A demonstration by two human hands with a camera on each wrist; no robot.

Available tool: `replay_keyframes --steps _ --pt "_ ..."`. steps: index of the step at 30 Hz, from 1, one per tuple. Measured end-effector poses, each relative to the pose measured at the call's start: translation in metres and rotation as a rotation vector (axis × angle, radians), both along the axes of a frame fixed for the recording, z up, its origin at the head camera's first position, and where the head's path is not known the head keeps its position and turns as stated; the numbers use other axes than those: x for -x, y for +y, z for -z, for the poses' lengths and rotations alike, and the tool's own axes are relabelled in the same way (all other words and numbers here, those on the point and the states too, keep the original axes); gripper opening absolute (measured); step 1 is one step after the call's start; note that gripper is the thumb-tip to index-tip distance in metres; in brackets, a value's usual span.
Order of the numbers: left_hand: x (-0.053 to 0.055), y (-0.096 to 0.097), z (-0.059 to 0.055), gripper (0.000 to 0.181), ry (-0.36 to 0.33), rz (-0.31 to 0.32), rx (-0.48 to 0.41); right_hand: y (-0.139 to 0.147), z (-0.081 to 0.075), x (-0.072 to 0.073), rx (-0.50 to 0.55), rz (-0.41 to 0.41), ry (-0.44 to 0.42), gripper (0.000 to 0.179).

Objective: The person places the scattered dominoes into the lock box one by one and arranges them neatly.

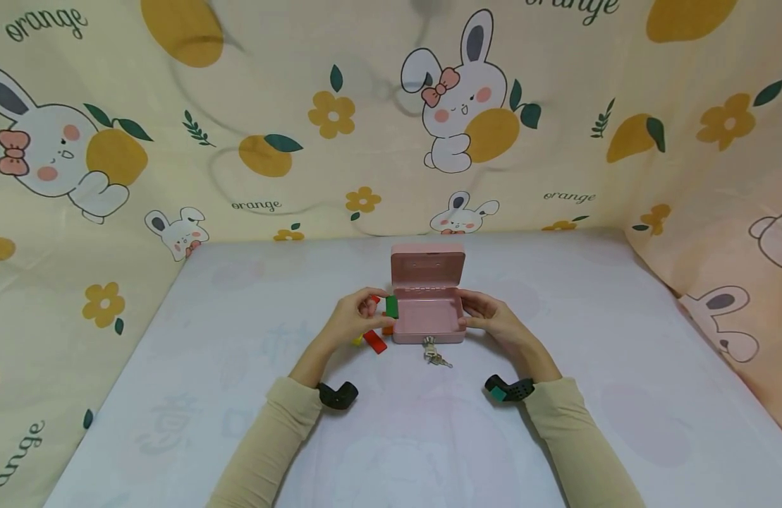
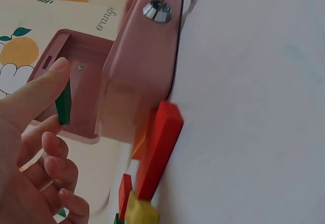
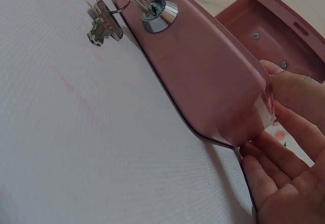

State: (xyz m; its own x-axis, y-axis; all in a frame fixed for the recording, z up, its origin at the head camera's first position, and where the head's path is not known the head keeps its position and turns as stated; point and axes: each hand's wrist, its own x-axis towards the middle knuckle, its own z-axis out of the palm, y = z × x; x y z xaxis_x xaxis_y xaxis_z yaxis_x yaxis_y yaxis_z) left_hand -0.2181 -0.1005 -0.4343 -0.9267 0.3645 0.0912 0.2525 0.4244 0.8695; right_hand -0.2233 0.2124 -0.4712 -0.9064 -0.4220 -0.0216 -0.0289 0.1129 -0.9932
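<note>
A pink metal box (image 1: 429,337) stands on the table with its lid (image 1: 428,269) raised. Between thumb and forefinger my left hand (image 1: 360,310) pinches a green block (image 1: 392,307), held up at the box's left rim. The left wrist view shows this block (image 2: 64,103) apart from the box wall. My right hand (image 1: 497,321) holds the box's right side, thumb near the front corner, other fingers along the side wall. A key sits in the front lock (image 3: 160,16), and a ring with more keys (image 3: 105,26) hangs from it onto the table.
Left of the box lie a red block (image 2: 161,148), an orange block (image 2: 143,135), a yellow block (image 2: 140,211) and a smaller red one (image 2: 124,196). A white cloth covers the table (image 1: 391,437). A rabbit-print curtain (image 1: 340,162) closes off the back and sides.
</note>
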Motion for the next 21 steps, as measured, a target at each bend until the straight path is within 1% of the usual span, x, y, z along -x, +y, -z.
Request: replay_keyframes --steps 5,9,14,16,21 --pt "0.000 0.006 0.002 0.048 -0.021 0.031 -0.022 0.001 0.002 0.001 0.050 -0.007 0.011 0.071" --pt "0.000 0.011 0.000 0.048 -0.038 0.036 -0.036 0.001 0.002 0.001 0.056 -0.011 0.016 0.071" --pt "-0.001 0.017 -0.004 0.048 -0.021 0.038 -0.038 0.001 0.002 0.001 0.049 -0.007 0.026 0.071" --pt "-0.001 0.020 -0.004 0.048 -0.004 0.043 -0.040 0.001 0.002 0.001 0.040 -0.002 0.024 0.071" --pt "0.000 0.025 -0.002 0.049 0.007 0.052 -0.062 0.001 0.002 0.002 0.023 -0.001 0.008 0.070"
